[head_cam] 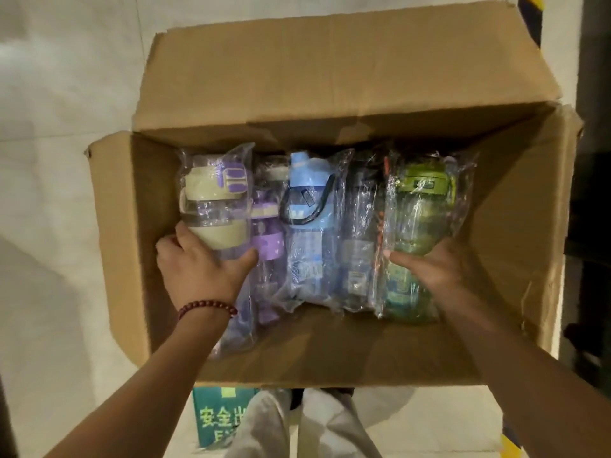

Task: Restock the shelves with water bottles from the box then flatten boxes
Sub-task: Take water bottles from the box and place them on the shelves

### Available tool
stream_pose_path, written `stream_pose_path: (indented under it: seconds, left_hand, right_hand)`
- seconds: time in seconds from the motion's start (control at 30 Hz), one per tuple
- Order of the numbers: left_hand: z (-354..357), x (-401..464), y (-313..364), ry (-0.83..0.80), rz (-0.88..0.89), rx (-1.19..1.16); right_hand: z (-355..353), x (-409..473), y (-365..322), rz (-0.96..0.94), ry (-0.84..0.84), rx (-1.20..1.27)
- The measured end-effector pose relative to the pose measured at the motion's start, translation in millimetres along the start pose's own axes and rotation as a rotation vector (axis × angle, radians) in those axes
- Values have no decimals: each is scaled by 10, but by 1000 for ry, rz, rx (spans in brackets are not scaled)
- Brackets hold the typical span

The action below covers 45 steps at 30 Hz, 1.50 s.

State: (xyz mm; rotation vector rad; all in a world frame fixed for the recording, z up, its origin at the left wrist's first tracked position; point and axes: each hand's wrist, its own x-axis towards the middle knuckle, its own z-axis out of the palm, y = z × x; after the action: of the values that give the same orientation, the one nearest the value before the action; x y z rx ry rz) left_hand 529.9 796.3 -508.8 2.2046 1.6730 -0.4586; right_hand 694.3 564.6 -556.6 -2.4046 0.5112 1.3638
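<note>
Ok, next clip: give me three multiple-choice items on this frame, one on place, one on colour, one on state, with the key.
1. Where does the blue bottle lie in the box?
A. far left
B. middle of the row
C. far right

2. What colour is the bottle under the right hand?
A. green
B. red
C. white

3. What is the left hand doing?
A. hanging idle outside the box
B. folding a flap
C. gripping the beige-lidded bottle

Key: 1 B, other bottles lie on both sides of it. 2 A, the green bottle lies at the right end. 3 C, thumb and fingers curl round its body.
</note>
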Motion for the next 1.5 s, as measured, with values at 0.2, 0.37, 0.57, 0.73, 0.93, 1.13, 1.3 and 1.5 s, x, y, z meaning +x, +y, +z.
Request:
stream_pose_path:
  seconds: [0.2,0.37,0.57,0.73,0.93,1.13,1.3,1.5]
  left_hand:
    - [81,-22,-71,-107,-53,-329]
    - [55,28,-112,-167,-97,-439]
    - [-153,-43,9,-306,-194,-661]
    - [-629,-409,215,-335,-67,-706]
    - [-1684,-832,600,-310,148,-753]
    - [-3097,-1256,959,-255,379,-800]
    - [-4176,-1761,1050,-262,491,-886]
    - [-5063,-2567,1034,-212,612,-1026]
  right_hand:
    - [-67,-45,37,-82,26,73]
    - [-114,-19,64,-80,-100,239]
    - [-126,-348,204,-71,-235,540]
    - [-276,-1079,-48,-174,-225,612]
    - [-813,-2054,-433,-331,-222,611]
    - [-1648,-3134,-703,-553,-278,635]
    - [-2211,-4152,-748,-685,-201,694]
    - [-2717,-5175,-659,-813,-119,775]
